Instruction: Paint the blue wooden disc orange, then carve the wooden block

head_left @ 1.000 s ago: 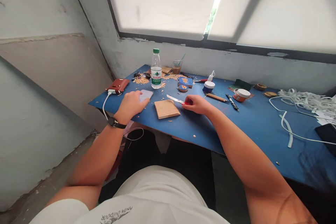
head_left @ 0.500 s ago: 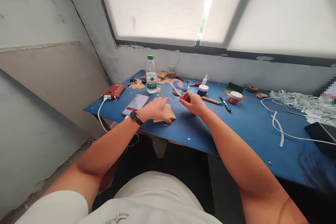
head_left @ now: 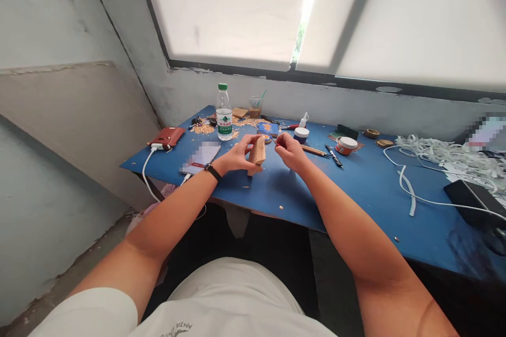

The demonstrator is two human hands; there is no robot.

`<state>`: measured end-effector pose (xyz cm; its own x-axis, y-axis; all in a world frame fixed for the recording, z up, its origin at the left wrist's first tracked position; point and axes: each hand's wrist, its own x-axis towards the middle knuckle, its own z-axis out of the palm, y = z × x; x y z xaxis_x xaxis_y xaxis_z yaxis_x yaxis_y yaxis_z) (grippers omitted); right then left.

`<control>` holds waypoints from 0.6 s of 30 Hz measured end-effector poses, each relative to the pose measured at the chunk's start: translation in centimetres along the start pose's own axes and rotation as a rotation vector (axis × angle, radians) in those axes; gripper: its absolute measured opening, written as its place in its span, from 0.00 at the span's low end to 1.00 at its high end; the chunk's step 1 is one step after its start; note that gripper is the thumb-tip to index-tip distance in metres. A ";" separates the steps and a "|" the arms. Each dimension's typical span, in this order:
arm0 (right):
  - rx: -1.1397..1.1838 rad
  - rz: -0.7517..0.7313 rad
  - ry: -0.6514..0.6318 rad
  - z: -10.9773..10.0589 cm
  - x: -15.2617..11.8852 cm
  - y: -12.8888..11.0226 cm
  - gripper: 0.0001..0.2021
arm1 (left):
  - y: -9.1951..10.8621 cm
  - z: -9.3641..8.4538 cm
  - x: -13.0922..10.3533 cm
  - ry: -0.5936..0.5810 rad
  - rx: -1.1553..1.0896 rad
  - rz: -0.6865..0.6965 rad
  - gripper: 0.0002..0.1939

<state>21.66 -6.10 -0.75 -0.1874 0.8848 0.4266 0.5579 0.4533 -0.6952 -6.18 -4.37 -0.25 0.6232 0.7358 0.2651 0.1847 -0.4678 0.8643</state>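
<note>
My left hand [head_left: 236,156] grips a small pale wooden block [head_left: 258,152] between thumb and fingers. The block is raised and tilted on the blue table, one narrow side facing me. Just right of it, my right hand [head_left: 291,152] is closed round a red-handled knife [head_left: 273,140]. Its slim blade points up and left, close to the block's upper edge; whether it touches the wood I cannot tell. Most of the handle is hidden by my fingers.
Behind the hands stand a water bottle [head_left: 224,116], a drink cup [head_left: 255,108], a blue jar [head_left: 301,135] and an orange jar [head_left: 346,145]. A phone [head_left: 202,158] lies left, near a brown case [head_left: 168,137]. White cables and shredded strips [head_left: 438,155] lie right.
My left hand has lifted the block off its flat position and turned it upright. The knife in my right hand has tilted, so its blade shows less.
</note>
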 end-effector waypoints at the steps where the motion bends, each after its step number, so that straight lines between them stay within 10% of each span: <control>1: -0.002 -0.009 -0.038 0.0 -0.1 -0.4 0.11 | 0.0 0.1 -0.2 -0.013 -0.027 -0.012 0.68; 6: -0.058 -0.054 -0.156 -0.1 -0.8 -2.5 0.11 | 0.3 1.3 -0.5 -0.049 -0.003 -0.024 0.84; 18: -0.160 -0.142 -0.249 0.9 -1.3 -3.6 0.11 | -1.3 0.5 0.7 0.063 -0.060 -0.136 0.87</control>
<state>19.15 -8.79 0.68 -0.4531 0.8222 0.3444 0.6282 0.5686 -0.5311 -5.58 -3.53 -1.37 0.5458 0.8208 0.1683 0.2178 -0.3329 0.9175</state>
